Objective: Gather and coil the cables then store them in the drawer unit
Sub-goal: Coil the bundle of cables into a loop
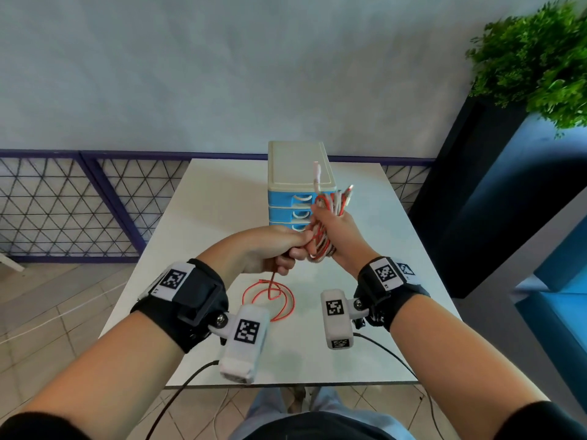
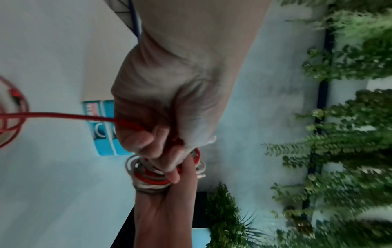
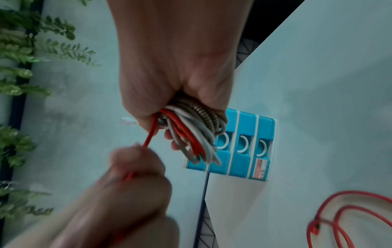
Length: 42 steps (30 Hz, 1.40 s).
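My right hand [image 1: 330,230] grips a coiled bundle of red, white and grey cables [image 1: 330,204], held upright above the table in front of the drawer unit [image 1: 297,173]; the same bundle [image 3: 191,132] fills its fist in the right wrist view. My left hand [image 1: 279,249] pinches the red cable [image 2: 63,115] just left of the bundle. The loose end of that red cable [image 1: 270,296] hangs from the left hand and lies looped on the white table [image 1: 203,217]. The blue drawer unit with a cream top has three drawers [image 3: 241,147], all closed.
A black planter [image 1: 470,192] with a green bush [image 1: 540,58] stands right of the table. A purple lattice railing [image 1: 79,204] runs behind it. Black wrist-camera leads [image 1: 390,354] trail off the table's front edge.
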Each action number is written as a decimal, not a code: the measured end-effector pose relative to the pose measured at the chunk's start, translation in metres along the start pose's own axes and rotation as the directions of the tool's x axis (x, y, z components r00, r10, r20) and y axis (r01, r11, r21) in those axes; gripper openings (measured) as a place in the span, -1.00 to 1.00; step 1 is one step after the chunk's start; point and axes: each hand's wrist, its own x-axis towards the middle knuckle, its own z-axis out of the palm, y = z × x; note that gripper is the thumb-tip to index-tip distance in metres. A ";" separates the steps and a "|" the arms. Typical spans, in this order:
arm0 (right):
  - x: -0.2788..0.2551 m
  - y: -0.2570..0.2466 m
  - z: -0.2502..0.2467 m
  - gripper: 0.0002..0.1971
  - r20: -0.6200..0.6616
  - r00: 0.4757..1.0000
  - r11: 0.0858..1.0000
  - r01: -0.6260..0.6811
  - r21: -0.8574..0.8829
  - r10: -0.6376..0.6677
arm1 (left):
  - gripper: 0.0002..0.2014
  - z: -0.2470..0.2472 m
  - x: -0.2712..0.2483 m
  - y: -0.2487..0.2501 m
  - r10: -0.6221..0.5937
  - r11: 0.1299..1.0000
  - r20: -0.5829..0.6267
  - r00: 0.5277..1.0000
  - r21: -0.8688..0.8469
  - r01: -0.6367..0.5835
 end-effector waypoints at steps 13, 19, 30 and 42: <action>-0.004 -0.034 -0.026 -0.91 0.056 0.988 0.980 -0.148 0.136 0.141 | -0.84 -0.012 0.014 -0.051 0.248 0.708 -0.215 0.945 0.706 -0.025; -0.013 -0.026 -0.017 -0.70 0.253 0.933 0.959 -0.211 -0.188 0.255 | -0.85 -0.017 0.017 -0.014 0.462 0.759 -0.394 0.795 0.639 -0.124; -0.012 -0.016 -0.022 -0.86 0.186 0.958 0.944 -0.159 -0.290 0.219 | -0.60 -0.033 0.012 -0.019 0.131 0.903 -0.375 0.918 0.427 0.046; -0.013 -0.006 -0.010 -0.22 0.221 0.948 0.946 -0.163 -0.280 0.229 | -0.89 0.006 0.010 -0.009 0.072 0.962 -0.131 0.989 -0.251 -0.103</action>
